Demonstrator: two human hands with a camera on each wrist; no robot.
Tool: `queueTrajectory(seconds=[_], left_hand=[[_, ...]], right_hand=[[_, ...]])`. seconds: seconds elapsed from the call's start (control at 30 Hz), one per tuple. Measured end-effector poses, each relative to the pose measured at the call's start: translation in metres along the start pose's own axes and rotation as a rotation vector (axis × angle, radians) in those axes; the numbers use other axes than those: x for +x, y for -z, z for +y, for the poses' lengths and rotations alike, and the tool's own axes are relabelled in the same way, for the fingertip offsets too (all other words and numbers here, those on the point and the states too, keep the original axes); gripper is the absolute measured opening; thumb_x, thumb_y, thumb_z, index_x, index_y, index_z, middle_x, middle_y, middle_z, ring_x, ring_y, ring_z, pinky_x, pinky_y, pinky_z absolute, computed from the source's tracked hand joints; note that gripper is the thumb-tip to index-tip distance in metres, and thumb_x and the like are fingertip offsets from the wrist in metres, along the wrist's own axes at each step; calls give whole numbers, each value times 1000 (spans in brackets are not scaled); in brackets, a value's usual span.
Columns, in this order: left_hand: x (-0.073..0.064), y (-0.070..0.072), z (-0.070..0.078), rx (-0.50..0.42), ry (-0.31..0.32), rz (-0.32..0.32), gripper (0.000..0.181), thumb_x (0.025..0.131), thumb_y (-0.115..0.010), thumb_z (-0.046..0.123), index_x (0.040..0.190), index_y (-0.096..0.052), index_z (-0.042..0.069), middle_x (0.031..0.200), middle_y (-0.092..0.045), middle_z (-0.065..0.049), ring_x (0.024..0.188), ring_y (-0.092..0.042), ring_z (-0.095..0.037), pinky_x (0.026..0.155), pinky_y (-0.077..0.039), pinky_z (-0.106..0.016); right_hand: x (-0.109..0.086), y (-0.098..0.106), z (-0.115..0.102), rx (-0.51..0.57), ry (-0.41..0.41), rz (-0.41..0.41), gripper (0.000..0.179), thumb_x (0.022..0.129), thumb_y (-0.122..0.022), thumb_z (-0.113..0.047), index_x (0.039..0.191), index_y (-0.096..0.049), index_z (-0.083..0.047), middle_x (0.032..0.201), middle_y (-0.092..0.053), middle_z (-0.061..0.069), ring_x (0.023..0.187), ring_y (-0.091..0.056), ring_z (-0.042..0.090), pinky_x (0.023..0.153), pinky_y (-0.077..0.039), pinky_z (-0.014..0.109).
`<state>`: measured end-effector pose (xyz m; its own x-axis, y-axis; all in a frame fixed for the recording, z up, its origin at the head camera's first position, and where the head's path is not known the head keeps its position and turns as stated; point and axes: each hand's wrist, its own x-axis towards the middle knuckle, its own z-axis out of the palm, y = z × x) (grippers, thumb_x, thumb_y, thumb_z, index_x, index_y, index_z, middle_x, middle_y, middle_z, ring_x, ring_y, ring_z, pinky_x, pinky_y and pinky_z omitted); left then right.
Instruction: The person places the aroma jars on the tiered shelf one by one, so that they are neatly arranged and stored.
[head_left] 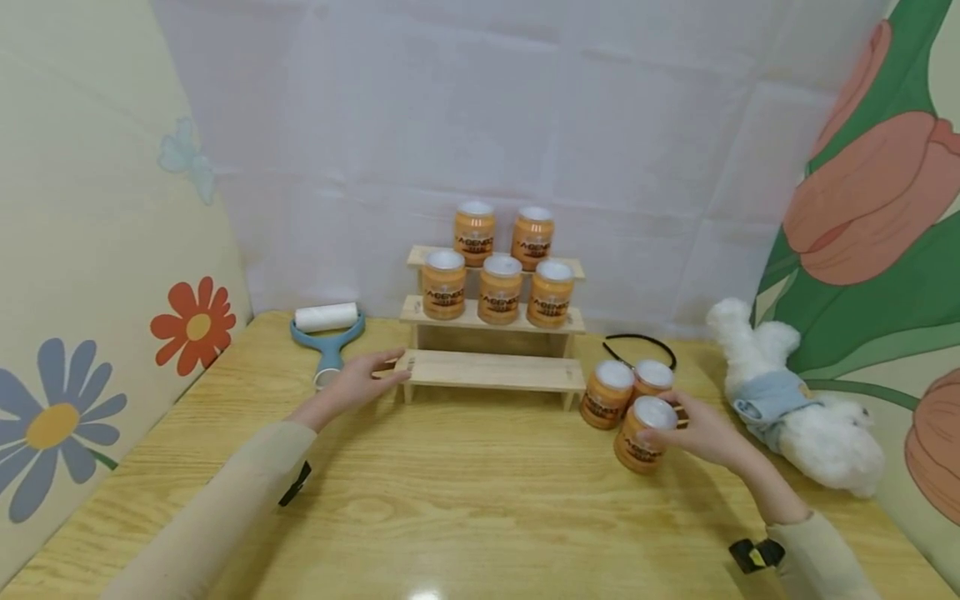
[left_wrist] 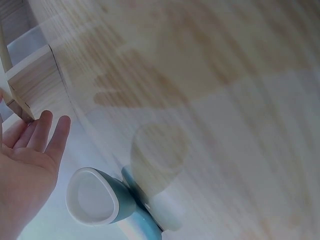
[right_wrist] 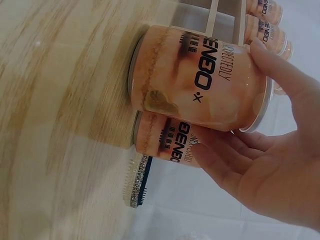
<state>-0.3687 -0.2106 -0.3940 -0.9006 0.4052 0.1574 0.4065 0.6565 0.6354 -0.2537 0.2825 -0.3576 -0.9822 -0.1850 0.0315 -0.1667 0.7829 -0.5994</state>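
Head view: right grip (head_left: pixel 701 429) pinches front orange can (head_left: pixel 642 443) near its rim, left grip (head_left: pixel 360 383) relaxed at shelf (head_left: pixel 491 371).

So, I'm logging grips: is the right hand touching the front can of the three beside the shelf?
Touching: in the right wrist view, the right hand lays its thumb on the front can near its rim.

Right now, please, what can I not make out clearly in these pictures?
Head view: the back can, lower part hidden mainly by the held can.
Head view: the held can's small print, too small.
Left wrist view: the roller, cut off by the bottom edge.
Left wrist view: the left hand, partly cut off by the left edge.
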Motion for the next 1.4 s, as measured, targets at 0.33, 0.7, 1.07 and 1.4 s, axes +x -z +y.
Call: queueTrajectory(seconds=[0.33, 0.7, 1.07, 1.4], left_hand=[[0, -3, -5, 13, -10, 2, 64, 96, -53, 38, 143, -36, -2, 144, -38, -23, 124, -46, -42, 96, -47, -51], [-1, -1, -4, 12, -3, 3, 64, 96, -52, 39, 143, -36, -1, 144, -39, -23, 125, -46, -42, 95, -47, -51], [-1, 0, -4, 3, 4, -3, 66, 95, -52, 42, 143, -35, -1, 145, -37, -23, 126, -45, -42, 95, -48, -49], [0, 0, -1, 0, 8, -9, 65, 96, -52, 40, 143, -35, -1, 145, -37, -22, 126, -45, -41, 95, -48, -49]], right_hand=[[0, -5, -2, 39, -4, 16, 70, 79, -74, -40, 130, -48, 0, 124, -56, 23, 111, -56, 41, 79, -55, 39], [6, 0, -18, 73, 25, 46, 70, 81, -72, -38, 134, -47, 1, 121, -58, 23, 104, -59, 32, 74, -54, 32], [18, 2, -40, 204, 76, 55, 62, 84, -71, -32, 133, -47, -2, 117, -59, 21, 100, -61, 30, 71, -56, 38], [40, -3, -63, 224, 148, 161, 57, 83, -72, -33, 131, -52, -9, 122, -58, 15, 105, -60, 30, 80, -55, 37]])
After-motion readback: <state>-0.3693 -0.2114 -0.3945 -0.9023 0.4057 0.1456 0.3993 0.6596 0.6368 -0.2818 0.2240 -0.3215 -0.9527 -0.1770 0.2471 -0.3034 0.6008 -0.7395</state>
